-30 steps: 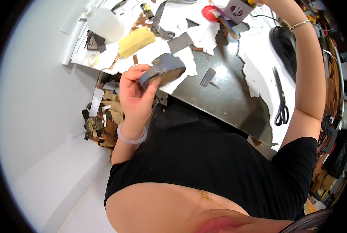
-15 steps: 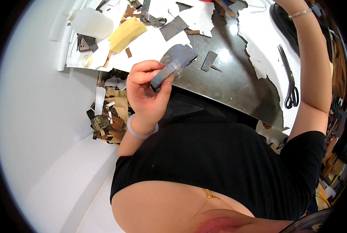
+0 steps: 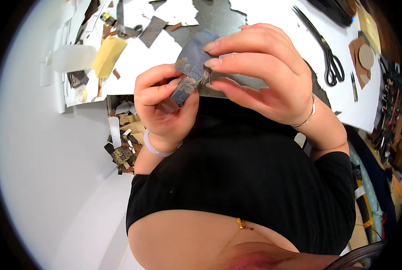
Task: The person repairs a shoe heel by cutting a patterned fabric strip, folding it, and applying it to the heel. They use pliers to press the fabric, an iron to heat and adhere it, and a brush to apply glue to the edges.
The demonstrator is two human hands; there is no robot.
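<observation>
A blue-grey piece of fabric with tan flowers is held up over the table's near edge, folded or curved on itself. My left hand pinches its lower left end between thumb and fingers. From the right, my right hand meets it with curved fingers, their tips on its right edge and the thumb just below. Something thin and pale shows by that thumb tip, too small to name. Loose threads hang at the fabric's right side.
Black scissors lie on the right of the table. A white plastic bottle, a yellow block and a tape roll stand at left. Below the left edge is a heap of scraps. A grey patterned scrap lies at the back.
My right hand has come in from the far right to the fabric. The fabric is turned, showing more flowers; my left hand keeps its pinch. The view has shifted toward the right.
</observation>
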